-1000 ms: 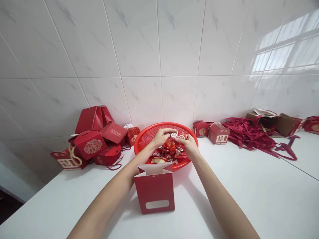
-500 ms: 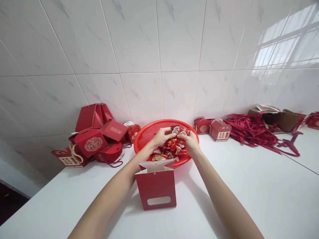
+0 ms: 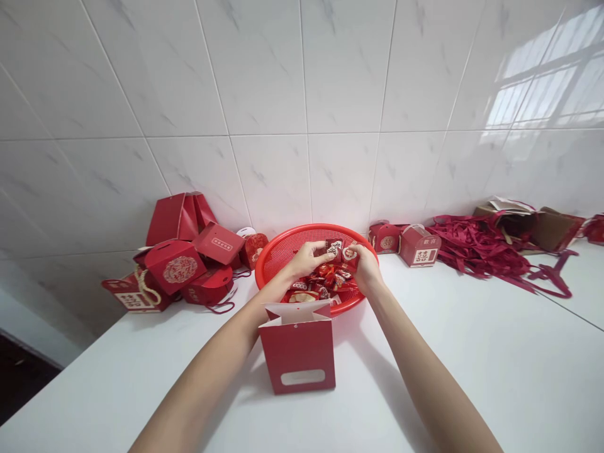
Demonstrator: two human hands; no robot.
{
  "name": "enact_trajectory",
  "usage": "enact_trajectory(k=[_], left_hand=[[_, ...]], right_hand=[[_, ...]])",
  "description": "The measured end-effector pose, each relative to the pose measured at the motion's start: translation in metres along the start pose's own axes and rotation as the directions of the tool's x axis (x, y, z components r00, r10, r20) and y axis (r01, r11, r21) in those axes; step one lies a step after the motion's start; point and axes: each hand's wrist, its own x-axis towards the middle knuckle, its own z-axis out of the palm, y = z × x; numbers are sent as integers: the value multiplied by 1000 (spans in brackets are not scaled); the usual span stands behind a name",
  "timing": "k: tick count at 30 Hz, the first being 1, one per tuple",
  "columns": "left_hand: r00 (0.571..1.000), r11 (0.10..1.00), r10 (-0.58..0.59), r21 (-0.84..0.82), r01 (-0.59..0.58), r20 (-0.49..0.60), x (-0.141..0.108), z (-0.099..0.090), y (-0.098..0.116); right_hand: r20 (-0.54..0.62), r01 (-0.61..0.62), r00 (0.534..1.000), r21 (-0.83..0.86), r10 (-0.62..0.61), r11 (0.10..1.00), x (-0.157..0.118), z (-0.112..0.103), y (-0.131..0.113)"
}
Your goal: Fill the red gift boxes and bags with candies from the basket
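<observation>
My left hand (image 3: 306, 259) is over a red plastic basket (image 3: 274, 251), its thumb and fingers closed on a wrapped candy (image 3: 335, 249) with white lettering. At the basket's right side, my right hand (image 3: 367, 267) pinches another red candy packet (image 3: 349, 253) by its edge. Below both hands, several wrapped candies (image 3: 325, 280) lie in the basket. Nearer to me, between my forearms, a red paper gift bag (image 3: 298, 349) stands upright with its top open. A white oblong patch shows low on its front.
Red gift boxes (image 3: 179, 267) are piled at the left by the tiled wall. Two small red boxes (image 3: 419, 246) stand right of the basket. Further right lie a heap of dark red ribbons (image 3: 476, 245) and an open brown box (image 3: 550, 229). All rest on a white table (image 3: 472, 333).
My right hand has drawn slightly away from my left, so more of the candy packet in it shows. My left hand stays nearly in place. The view has shifted a little.
</observation>
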Motion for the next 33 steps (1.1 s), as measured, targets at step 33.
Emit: enact_trajectory(k=[33], left_hand=[[966,981,-185,-88,172,-178,6,3,-7]], right_hand=[[146,96,984,24,-98,995,0,-4,4]])
